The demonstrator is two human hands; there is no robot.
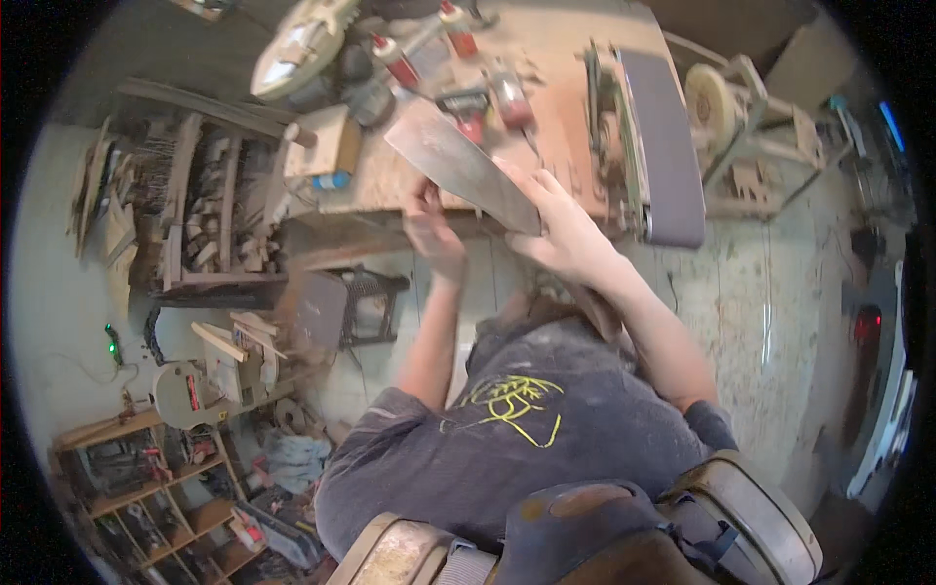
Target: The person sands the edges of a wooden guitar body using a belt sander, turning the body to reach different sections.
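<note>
My right hand (pixel 564 222) is closed around the near end of a flat, pale board (pixel 450 161), broad and smooth, probably wood. Its wider end points up and left over the workbench (pixel 561 68). Below the board's left part, close to the bench's front edge, is my left hand (pixel 436 232), raised with bent fingers. Blur hides whether those fingertips touch anything. Beyond the board lie a red-and-white squeeze bottle (pixel 396 63), a second squeeze bottle (pixel 458 31) and a clear jar with red contents (pixel 510 101).
A belt sander (pixel 665 146) stands along the bench's right side, near a wheeled machine (pixel 712 99). A pale guitar-shaped body (pixel 304 47) and a wooden block (pixel 325 141) are at the left. A scrap-wood rack (pixel 229 200), a dark stool (pixel 375 307) and compartment shelves (pixel 146 492) stand further left.
</note>
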